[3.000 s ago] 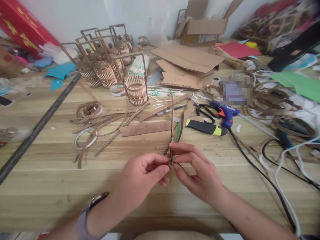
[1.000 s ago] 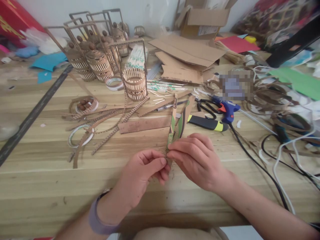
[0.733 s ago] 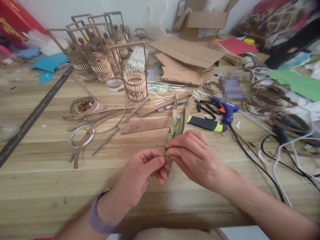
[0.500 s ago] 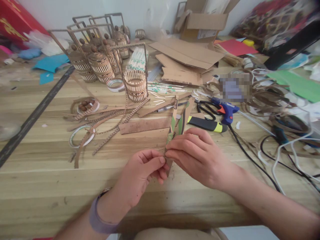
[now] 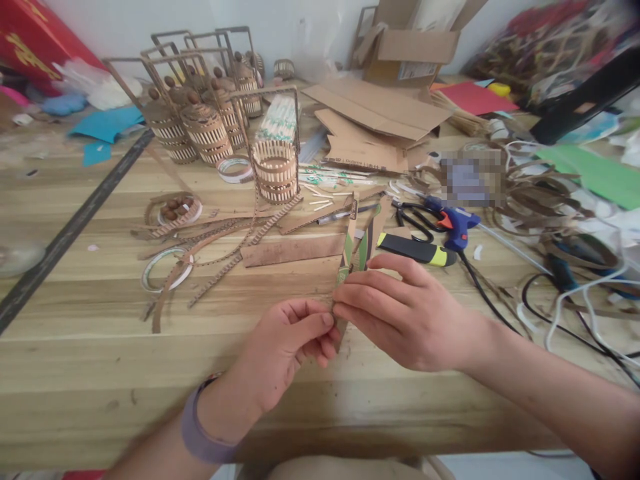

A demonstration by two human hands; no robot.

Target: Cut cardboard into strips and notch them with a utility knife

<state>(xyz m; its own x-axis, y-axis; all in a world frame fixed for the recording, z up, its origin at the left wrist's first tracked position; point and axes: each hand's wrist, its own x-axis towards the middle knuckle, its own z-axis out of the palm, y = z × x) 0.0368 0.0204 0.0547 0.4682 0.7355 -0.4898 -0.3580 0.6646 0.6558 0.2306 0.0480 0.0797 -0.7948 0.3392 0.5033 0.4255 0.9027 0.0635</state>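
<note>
The cardboard strip [image 5: 349,247], edge-on three seconds ago, has been turned so its green printed face shows. The right hand [image 5: 405,313] has rolled palm-down, its fingers now stretched flat across the strip's lower end, and the left hand [image 5: 290,347] has curled tighter beneath its pinch.

Blue glue gun [image 5: 453,223], orange trigger. Just beside glue gun, black knife [image 5: 413,249], yellow band. Nearer than glue gun, brown cardboard strip [image 5: 349,240], green patches (dark print at top). Beyond glue gun, red paper [image 5: 475,99].
</note>
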